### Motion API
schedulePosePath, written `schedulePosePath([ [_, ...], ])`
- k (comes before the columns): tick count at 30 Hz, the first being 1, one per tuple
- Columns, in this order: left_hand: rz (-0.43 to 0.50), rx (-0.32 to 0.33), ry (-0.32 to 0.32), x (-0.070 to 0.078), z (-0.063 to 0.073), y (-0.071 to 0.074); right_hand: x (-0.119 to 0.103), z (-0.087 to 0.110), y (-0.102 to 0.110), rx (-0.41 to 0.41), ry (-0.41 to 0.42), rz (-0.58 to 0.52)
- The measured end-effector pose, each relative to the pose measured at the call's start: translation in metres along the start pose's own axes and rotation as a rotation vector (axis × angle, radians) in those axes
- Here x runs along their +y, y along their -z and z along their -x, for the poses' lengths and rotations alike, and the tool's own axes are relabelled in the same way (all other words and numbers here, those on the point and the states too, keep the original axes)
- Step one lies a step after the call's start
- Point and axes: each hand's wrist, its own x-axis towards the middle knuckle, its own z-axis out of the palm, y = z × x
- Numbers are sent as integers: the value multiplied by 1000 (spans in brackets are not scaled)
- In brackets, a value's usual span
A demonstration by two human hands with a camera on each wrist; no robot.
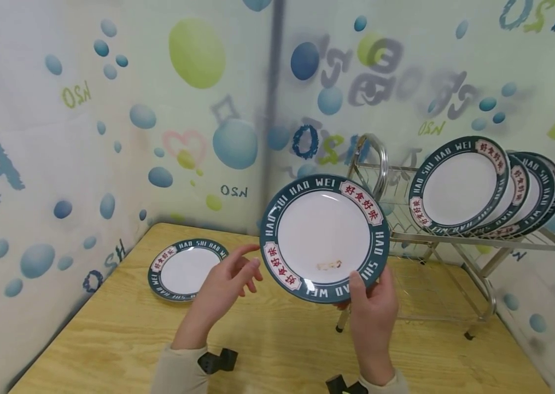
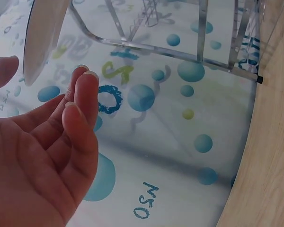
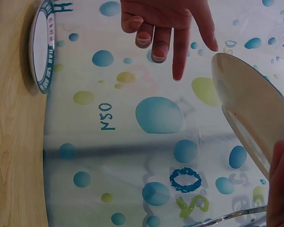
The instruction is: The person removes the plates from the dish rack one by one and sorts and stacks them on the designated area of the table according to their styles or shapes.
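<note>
A white plate [image 1: 323, 230] with a dark green lettered rim is held up, its face tilted towards me. My right hand [image 1: 374, 314] grips its lower right edge, thumb on the face and fingers behind. A small brown mark [image 1: 329, 265] shows low on the white face. Just off the plate's left edge is my left hand [image 1: 225, 287], holding nothing, its fingers loosely bent in the left wrist view. From the right wrist view, the pale underside of the plate [image 3: 246, 85] shows, with the left index fingertip close to its rim. A matching plate [image 1: 191, 271] lies on the table.
To the right stands a two-tier metal wire rack [image 1: 454, 306], with several matching plates [image 1: 461, 186] leaning on its upper tier. The wooden table [image 1: 277, 350] meets a bubble-patterned wall covering [image 1: 238, 208] at the back and sides.
</note>
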Motion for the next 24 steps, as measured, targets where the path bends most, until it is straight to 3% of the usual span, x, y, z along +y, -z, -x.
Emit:
schedulePosePath([
  [5, -7, -5, -1, 20, 8, -2, -2, 1, -2, -19, -13, -12],
  [9, -5, -19, -4, 25, 10, -5, -1, 4, -5, -27, -25, -10],
  [12, 4, -21, -18, 21, 8, -7, 4, 5, -6, -43, -36, -19],
  [20, 3, 17, -11, -8, -3, -14, 22, 5, -10, -88, -114, -50],
  [24, 11, 40, -7, -12, -4, -14, 25, 6, -13, -115, -110, -59],
])
